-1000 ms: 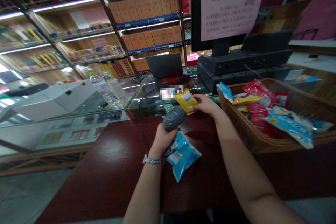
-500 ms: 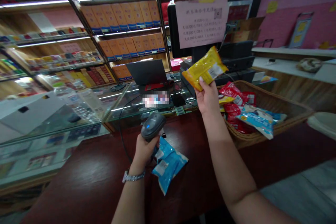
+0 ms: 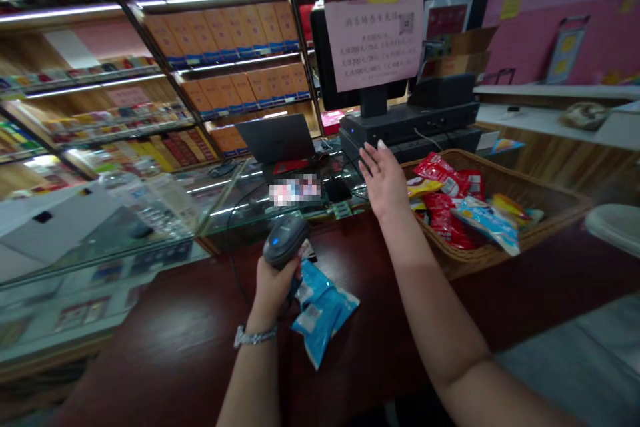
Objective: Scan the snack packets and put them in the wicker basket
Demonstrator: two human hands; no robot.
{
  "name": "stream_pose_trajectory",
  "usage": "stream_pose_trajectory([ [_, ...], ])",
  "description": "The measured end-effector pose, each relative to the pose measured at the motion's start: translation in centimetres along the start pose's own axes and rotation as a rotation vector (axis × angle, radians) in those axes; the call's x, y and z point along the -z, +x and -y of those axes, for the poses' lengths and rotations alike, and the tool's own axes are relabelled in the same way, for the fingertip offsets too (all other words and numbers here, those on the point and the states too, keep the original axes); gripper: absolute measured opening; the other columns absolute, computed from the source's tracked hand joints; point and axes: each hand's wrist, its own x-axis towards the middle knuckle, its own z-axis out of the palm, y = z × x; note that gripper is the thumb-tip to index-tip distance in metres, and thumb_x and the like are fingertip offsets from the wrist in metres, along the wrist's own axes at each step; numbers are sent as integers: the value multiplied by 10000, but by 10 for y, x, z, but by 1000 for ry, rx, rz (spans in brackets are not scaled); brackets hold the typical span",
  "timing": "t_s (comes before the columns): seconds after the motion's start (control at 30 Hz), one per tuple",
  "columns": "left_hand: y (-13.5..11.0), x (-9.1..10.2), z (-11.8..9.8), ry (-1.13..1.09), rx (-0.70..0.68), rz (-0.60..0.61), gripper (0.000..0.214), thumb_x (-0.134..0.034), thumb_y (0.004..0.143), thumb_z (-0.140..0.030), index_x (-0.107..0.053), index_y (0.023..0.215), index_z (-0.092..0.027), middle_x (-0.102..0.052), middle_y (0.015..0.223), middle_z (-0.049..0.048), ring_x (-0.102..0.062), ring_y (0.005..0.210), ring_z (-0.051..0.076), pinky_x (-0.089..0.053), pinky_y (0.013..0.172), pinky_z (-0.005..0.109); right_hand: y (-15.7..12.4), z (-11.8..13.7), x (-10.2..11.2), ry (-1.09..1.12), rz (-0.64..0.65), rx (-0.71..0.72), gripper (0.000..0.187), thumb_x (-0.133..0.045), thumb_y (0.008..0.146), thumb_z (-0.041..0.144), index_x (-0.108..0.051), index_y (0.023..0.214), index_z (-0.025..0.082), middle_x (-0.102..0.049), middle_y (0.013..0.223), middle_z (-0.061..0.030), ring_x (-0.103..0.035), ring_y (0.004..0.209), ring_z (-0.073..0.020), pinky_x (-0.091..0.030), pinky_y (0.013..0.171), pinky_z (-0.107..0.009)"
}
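Note:
My left hand [image 3: 273, 287] is wrapped round the handle of a dark grey barcode scanner [image 3: 286, 240] with a small blue light, held above the counter. Just right of it, blue snack bags [image 3: 323, 310] lie on the brown counter top. My right hand [image 3: 387, 183] is raised with its fingers apart and nothing in it, near the left end of the wicker basket [image 3: 555, 197]. Inside the basket are red snack bags [image 3: 445, 220], a light blue bag [image 3: 490, 221] and a yellow bag [image 3: 510, 208] behind the blue one.
Behind the basket stands a black cash register with a monitor whose back carries a pink paper sign [image 3: 375, 40]. A laptop [image 3: 275, 138] sits on the glass display counter [image 3: 240, 217]. Shelves of orange boxes [image 3: 225, 33] rise behind. A white folder [image 3: 55, 227] lies at left.
The yellow bag has left my right hand and a yellow bag now lies in the basket. My right hand has opened. The left hand and scanner have barely moved.

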Motion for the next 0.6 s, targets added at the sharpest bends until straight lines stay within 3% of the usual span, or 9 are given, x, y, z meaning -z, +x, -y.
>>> stream_pose_trajectory([
  [0.1,1,3,-3,-3,-7,-73,148,-722,715,-251,-648,632,-153,-579,463,-13,-521,398,114,-448,459,232,1,-31,-1,-209,54,-81,559,-678,787,406,-540,1294,216,-689,1205,-54,-637,1155,-189,-487,1011,-344],
  [0.2,4,10,-2,-6,-1,-166,179,-712,748,-299,-651,667,-153,-580,474,-16,-517,398,113,-433,440,230,-8,-78,-7,-608,136,-119,537,-733,740,367,-598,1217,160,-718,1106,-89,-674,1024,-205,-506,951,-329],
  [0.3,7,15,0,-12,5,-243,188,-711,753,-313,-641,679,-155,-568,470,-27,-519,390,113,-432,432,230,-33,-127,-12,-1040,353,-219,372,-673,813,476,-696,995,152,-743,975,-146,-696,971,-268,-515,899,-363],
  [0.4,8,16,1,-19,9,-282,191,-708,756,-318,-631,679,-161,-559,465,-36,-508,377,112,-422,414,231,-59,-163,-13,-1316,589,-392,537,-577,834,671,-720,823,154,-735,883,-209,-699,1016,-341,-512,872,-386],
  [0.5,8,15,4,-11,7,-308,215,-704,764,-335,-625,663,-162,-557,461,-36,-504,377,108,-418,411,225,-78,-181,-12,-1380,714,-435,663,-650,754,718,-718,1043,125,-707,1081,-235,-656,1125,-363,-500,906,-388],
  [0.6,7,14,4,-1,4,-316,227,-703,766,-339,-628,650,-159,-548,446,-34,-500,374,106,-421,415,223,-91,-189,-14,-1348,718,-185,858,-727,734,635,-520,1417,159,-530,1407,-228,-527,1298,-363,-448,1017,-432],
])
